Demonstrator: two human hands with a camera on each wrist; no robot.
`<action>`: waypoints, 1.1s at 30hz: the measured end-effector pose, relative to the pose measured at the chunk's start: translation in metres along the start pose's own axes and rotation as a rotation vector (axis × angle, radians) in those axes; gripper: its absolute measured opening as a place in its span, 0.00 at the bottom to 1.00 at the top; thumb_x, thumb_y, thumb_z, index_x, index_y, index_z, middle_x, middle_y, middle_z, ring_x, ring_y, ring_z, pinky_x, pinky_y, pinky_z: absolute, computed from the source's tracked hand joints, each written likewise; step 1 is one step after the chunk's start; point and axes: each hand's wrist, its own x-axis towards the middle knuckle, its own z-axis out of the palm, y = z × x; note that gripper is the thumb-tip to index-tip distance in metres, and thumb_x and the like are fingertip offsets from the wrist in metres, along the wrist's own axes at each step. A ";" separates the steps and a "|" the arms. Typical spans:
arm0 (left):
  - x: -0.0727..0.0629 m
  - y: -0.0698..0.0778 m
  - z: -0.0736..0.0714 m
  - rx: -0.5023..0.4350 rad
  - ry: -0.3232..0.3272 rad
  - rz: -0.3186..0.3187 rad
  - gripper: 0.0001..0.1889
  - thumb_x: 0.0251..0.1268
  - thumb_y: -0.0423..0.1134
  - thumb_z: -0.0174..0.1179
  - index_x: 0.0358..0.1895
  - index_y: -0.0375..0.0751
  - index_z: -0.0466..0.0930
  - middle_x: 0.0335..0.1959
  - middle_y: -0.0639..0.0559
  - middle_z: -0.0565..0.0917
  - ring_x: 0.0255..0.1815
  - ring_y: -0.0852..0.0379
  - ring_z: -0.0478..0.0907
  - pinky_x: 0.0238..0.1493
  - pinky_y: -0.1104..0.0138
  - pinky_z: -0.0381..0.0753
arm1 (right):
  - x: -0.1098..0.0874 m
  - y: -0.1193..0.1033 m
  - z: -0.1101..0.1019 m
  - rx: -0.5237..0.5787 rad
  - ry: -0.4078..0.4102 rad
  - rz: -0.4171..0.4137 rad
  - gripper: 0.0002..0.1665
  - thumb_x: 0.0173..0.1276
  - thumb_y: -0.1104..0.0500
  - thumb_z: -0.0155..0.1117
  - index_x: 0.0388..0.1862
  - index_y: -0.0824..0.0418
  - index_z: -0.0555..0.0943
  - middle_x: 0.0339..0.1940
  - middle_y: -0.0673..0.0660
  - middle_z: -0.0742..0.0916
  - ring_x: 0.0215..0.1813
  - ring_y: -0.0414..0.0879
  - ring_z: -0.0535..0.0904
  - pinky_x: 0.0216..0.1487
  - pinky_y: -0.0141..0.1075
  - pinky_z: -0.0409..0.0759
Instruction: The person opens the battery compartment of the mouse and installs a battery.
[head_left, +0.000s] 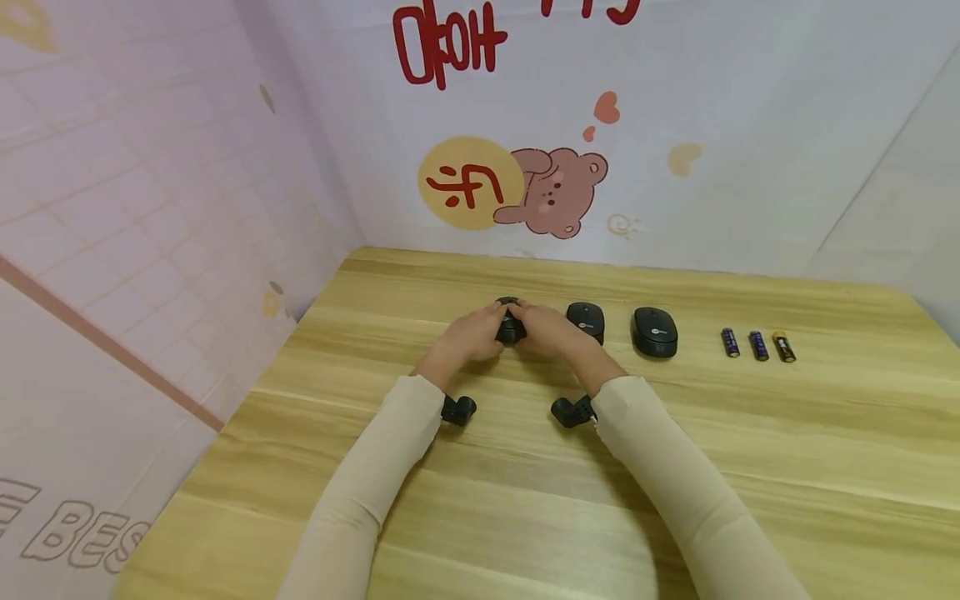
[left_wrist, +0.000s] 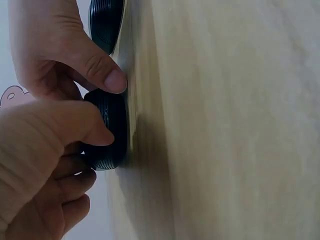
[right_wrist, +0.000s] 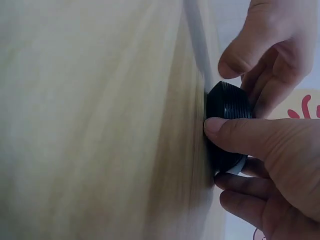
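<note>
Both hands meet on a black computer mouse (head_left: 512, 327) toward the back of the table. My left hand (head_left: 472, 335) holds its left side; in the left wrist view the thumb (left_wrist: 102, 136) lies along the ribbed edge, with the fingers curled behind. From the other side my right hand (head_left: 551, 329) grips it, its thumb (right_wrist: 220, 127) pressed on the mouse's edge and its fingers round the far side. The hands hide most of the mouse's top in the head view. A second black mouse (head_left: 586, 320) sits just right of the right hand.
Farther right a third black mouse (head_left: 654, 332) rests on the wooden table (head_left: 517, 517). Beyond it lie three batteries in a row: a dark blue one (head_left: 730, 342), another (head_left: 759, 345) and a black-and-gold one (head_left: 783, 346). A printed wall covering (head_left: 720, 225) rises behind the table.
</note>
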 end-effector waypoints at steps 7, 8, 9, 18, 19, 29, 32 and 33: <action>0.001 -0.001 -0.001 0.004 0.041 -0.002 0.37 0.63 0.38 0.58 0.72 0.38 0.51 0.71 0.44 0.55 0.68 0.49 0.57 0.66 0.60 0.62 | 0.002 0.003 -0.002 0.022 0.013 0.006 0.40 0.63 0.59 0.64 0.71 0.62 0.58 0.69 0.65 0.64 0.64 0.61 0.65 0.64 0.48 0.65; 0.001 -0.001 -0.001 0.002 0.047 0.001 0.36 0.63 0.38 0.58 0.72 0.38 0.51 0.71 0.44 0.55 0.68 0.49 0.57 0.66 0.59 0.62 | 0.001 0.003 -0.002 0.036 0.010 0.011 0.40 0.63 0.58 0.64 0.71 0.62 0.58 0.69 0.64 0.64 0.64 0.60 0.65 0.64 0.48 0.65; 0.001 -0.002 -0.001 -0.001 0.053 0.004 0.36 0.63 0.38 0.58 0.72 0.38 0.51 0.71 0.44 0.56 0.68 0.49 0.58 0.66 0.59 0.62 | 0.000 0.005 -0.003 0.051 0.008 0.011 0.40 0.64 0.57 0.63 0.71 0.62 0.58 0.69 0.64 0.64 0.65 0.61 0.64 0.64 0.48 0.64; 0.003 0.000 0.003 -0.023 0.203 0.005 0.25 0.62 0.34 0.59 0.63 0.39 0.67 0.58 0.45 0.75 0.57 0.49 0.73 0.56 0.59 0.73 | -0.014 0.010 -0.015 0.206 0.070 -0.014 0.31 0.69 0.55 0.57 0.69 0.61 0.64 0.61 0.63 0.74 0.62 0.56 0.69 0.61 0.47 0.69; 0.003 0.001 0.002 -0.024 0.212 0.005 0.24 0.63 0.34 0.58 0.63 0.39 0.67 0.56 0.45 0.76 0.56 0.49 0.73 0.55 0.59 0.74 | -0.016 0.010 -0.017 0.217 0.078 -0.020 0.31 0.69 0.55 0.57 0.68 0.62 0.64 0.60 0.63 0.75 0.62 0.56 0.70 0.60 0.47 0.70; -0.020 0.015 -0.013 -0.142 0.287 0.105 0.21 0.67 0.39 0.54 0.62 0.39 0.67 0.49 0.45 0.79 0.42 0.53 0.77 0.43 0.61 0.78 | -0.047 0.013 -0.037 0.323 0.194 -0.107 0.28 0.70 0.56 0.55 0.64 0.69 0.68 0.54 0.66 0.79 0.50 0.54 0.79 0.47 0.46 0.78; -0.028 0.020 -0.015 -0.196 0.327 0.177 0.21 0.68 0.40 0.53 0.61 0.38 0.67 0.50 0.46 0.79 0.41 0.53 0.77 0.42 0.62 0.78 | -0.059 0.014 -0.043 0.330 0.219 -0.125 0.27 0.71 0.54 0.53 0.62 0.69 0.70 0.54 0.66 0.79 0.50 0.55 0.78 0.50 0.48 0.77; -0.030 0.023 -0.016 -0.225 0.338 0.199 0.20 0.68 0.39 0.53 0.61 0.37 0.67 0.49 0.46 0.78 0.41 0.53 0.77 0.42 0.63 0.78 | -0.063 0.014 -0.045 0.338 0.223 -0.121 0.27 0.71 0.54 0.53 0.62 0.68 0.71 0.54 0.66 0.79 0.51 0.55 0.78 0.50 0.48 0.77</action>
